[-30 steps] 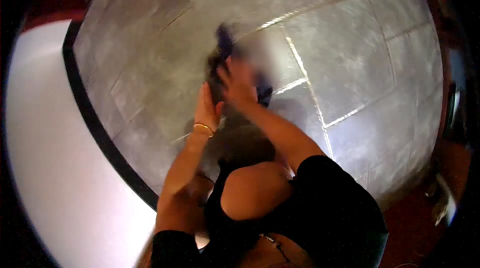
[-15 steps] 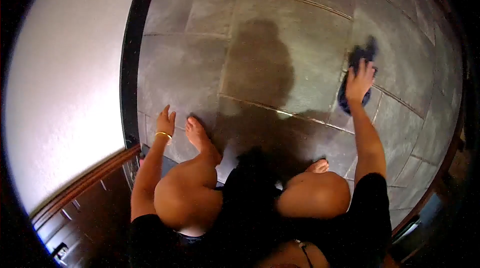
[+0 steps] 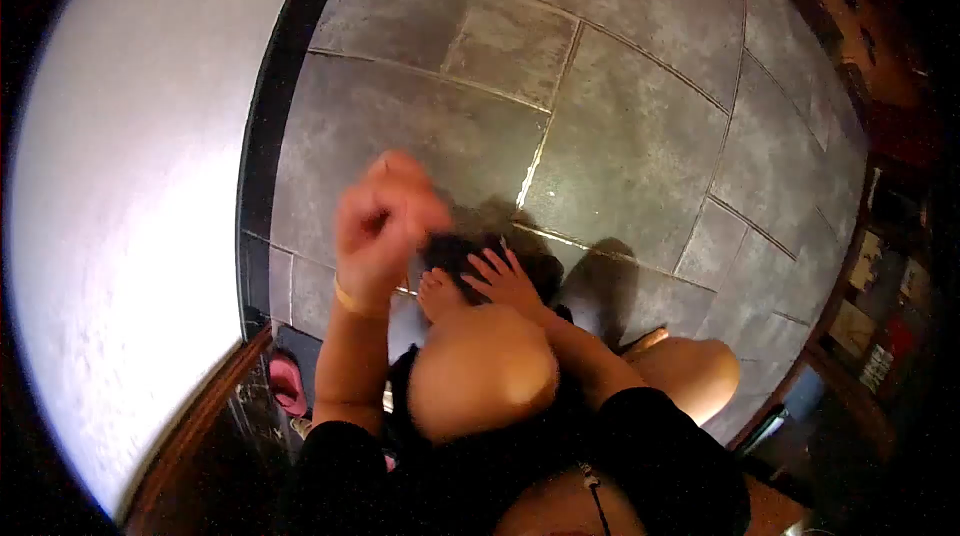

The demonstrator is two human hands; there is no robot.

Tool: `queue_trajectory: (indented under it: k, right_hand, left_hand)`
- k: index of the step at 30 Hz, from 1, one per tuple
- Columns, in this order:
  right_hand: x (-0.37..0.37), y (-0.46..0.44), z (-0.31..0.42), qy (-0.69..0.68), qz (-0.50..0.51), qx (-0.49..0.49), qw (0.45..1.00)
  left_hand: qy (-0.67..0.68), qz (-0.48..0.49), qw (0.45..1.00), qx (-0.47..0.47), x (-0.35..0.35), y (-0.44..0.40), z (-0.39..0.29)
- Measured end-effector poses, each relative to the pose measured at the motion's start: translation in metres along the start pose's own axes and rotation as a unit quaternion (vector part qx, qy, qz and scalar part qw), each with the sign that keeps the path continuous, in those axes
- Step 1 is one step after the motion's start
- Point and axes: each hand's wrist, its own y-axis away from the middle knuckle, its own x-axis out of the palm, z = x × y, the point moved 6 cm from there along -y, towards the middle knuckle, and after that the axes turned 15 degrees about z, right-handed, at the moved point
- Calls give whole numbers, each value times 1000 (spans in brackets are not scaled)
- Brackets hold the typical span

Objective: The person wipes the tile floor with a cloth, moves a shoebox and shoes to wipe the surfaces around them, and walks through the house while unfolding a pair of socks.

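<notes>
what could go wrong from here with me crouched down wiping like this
The dark cloth under your right hand lies close by the toes of your left foot, so a sideways wipe might snag or bump them.

Your left hand is raised off the tile floor, so you may have little to steady you if the crouch tips.

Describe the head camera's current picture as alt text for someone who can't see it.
A crouching person's right hand spreads over a dark cloth beside a bare foot on a grey tiled floor. The left hand, motion-blurred, is raised with fingers loosely curled. A white wall stands at left.
</notes>
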Motion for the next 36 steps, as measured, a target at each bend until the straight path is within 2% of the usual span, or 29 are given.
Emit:
queue_trajectory:
  k: [1,2,4,5,6,7,8,9,11,14,15,17,19,21,23,25,26,27,28,29,31,33,34,35,36]
  right_hand:
    - [9,5,-3,-22,27,-20,999]
    - [14,12,-6,-44,56,-41,997]
    - [-10,-2,-29,145,120,-19,982]
    - [-15,-13,-65,105,-3,-18,994]
    - [-63,-37,-95,-147,12,163,975]
    - [-112,-45,-98,68,-24,130,989]
    - [-128,-49,-126,99,-170,192,961]
    - [-151,-56,-146,34,-241,231,942]
    - [-172,-88,-196,0,-293,362,885]
    - [-197,-143,-194,-3,-306,375,875]
    - [-199,-166,-179,26,-292,334,896]
    - [-194,-204,-131,79,-261,240,932]
    - [-183,-243,-64,117,-219,120,961]
    - [-162,-273,10,158,-153,-27,975]
    - [-121,-284,93,170,-36,-164,971]
    - [-72,-281,156,220,46,-319,921]
    - [-39,-277,184,213,111,-379,894]
    - [-21,-268,213,242,171,-430,853]
    - [9,-264,234,238,161,-487,825]
    - [16,-256,262,248,244,-496,795]
    - [68,-261,297,193,194,-528,804]
    - [81,-267,331,251,175,-503,809]
    - [89,-272,344,265,175,-489,812]
    - [91,-278,349,268,179,-480,816]
    - [86,-282,349,258,188,-490,811]
  left_hand:
    - [47,18,998,42,5,0,-29]
    - [132,110,978,118,9,-11,-55]
    - [255,262,902,230,3,-17,-95]
    - [296,330,858,259,-4,-16,-109]
    - [303,330,850,276,-14,-12,-111]
    - [311,331,842,292,-23,-7,-113]
    - [318,279,845,328,-26,3,-115]
    - [324,270,841,338,-31,6,-118]
    - [312,235,859,330,-47,20,-116]
    - [247,125,918,285,-79,50,-105]
    - [212,75,939,259,-90,66,-97]
    - [109,-86,976,165,-113,101,-73]
    - [-40,-300,953,16,-139,151,-19]
    - [-213,-462,854,-111,-155,226,55]
    - [-380,-562,689,-253,-156,309,123]
    - [-426,-569,528,-464,-131,371,170]
    - [-358,-574,523,-519,-123,393,191]
    - [-342,-551,521,-555,-118,397,196]
    - [-344,-536,518,-572,-117,397,198]
    - [-346,-519,516,-587,-118,398,201]
    - [-330,-467,512,-641,-114,406,216]
    - [-314,-433,505,-677,-118,408,225]
    - [-277,-465,546,-640,-120,404,215]
    - [-240,-442,556,-662,-121,401,208]
    - [-261,-456,545,-654,-125,404,211]
